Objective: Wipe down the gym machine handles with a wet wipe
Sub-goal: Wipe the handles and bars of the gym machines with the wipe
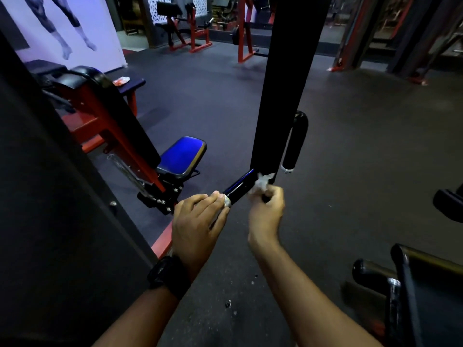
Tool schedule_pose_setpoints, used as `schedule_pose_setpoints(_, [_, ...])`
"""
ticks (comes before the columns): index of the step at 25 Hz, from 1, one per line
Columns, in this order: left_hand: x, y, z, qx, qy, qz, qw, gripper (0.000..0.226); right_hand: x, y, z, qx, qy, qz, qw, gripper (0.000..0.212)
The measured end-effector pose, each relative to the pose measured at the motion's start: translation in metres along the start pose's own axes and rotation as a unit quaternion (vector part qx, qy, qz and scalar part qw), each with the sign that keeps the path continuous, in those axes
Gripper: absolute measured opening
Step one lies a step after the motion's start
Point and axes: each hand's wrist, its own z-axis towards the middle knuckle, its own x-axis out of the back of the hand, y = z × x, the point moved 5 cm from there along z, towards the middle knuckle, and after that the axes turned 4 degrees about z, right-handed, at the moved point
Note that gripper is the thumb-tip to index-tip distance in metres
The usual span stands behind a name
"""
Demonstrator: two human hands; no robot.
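Left hand [198,219]: curled over the capped end of the black handle [238,187].
Right hand [266,209]: pinching a crumpled wipe [261,182] against the handle's far end, by the post [280,96].

1. We see two bare forearms, with no sleeves reaching the wrists.
2. We see a chunky black wristwatch [168,276] with a wide black strap on the left wrist.
3. We see no ring, glove or band on the right hand [266,211].
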Motion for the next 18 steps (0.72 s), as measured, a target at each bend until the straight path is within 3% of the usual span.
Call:
schedule_pose_setpoints(4, [0.002, 0.0, 0.001, -0.004, 0.01, -0.002, 1.0, 0.028, -0.004, -0.007, -0.008, 0.041, -0.079, -0.049, 0.995, 0.005])
schedule_pose_setpoints(8, [0.001, 0.001, 0.001, -0.004, 0.017, -0.014, 1.0, 0.025, -0.006, -0.005, -0.006, 0.005, -0.067, -0.039, 0.997, 0.013])
schedule_pose_setpoints(10, [0.0, -0.001, 0.002, -0.008, 0.018, -0.016, 1.0, 0.025, -0.008, -0.006, -0.018, 0.03, -0.14, -0.071, 0.987, 0.011])
schedule_pose_setpoints(11, [-0.001, -0.002, 0.002, -0.007, 0.017, -0.016, 1.0, 0.025, -0.007, -0.011, -0.022, 0.085, -0.176, -0.113, 0.974, 0.011])
schedule_pose_setpoints(13, [-0.002, -0.001, 0.0, -0.006, 0.02, -0.015, 1.0, 0.026, -0.001, -0.034, -0.022, 0.248, -0.22, -0.246, 0.911, 0.009])
schedule_pose_setpoints(15, [-0.001, -0.001, -0.001, -0.006, 0.026, -0.013, 1.0, 0.026, -0.012, -0.059, -0.006, 0.405, -0.243, -0.394, 0.788, 0.017])
schedule_pose_setpoints(16, [-0.001, -0.001, -0.001, -0.005, 0.027, -0.011, 1.0, 0.026, -0.025, -0.069, -0.001, 0.439, -0.266, -0.457, 0.726, 0.019])
schedule_pose_setpoints(18, [-0.002, 0.0, -0.001, 0.002, 0.024, -0.007, 1.0, 0.025, -0.051, -0.075, -0.001, 0.42, -0.387, -0.533, 0.624, 0.022])
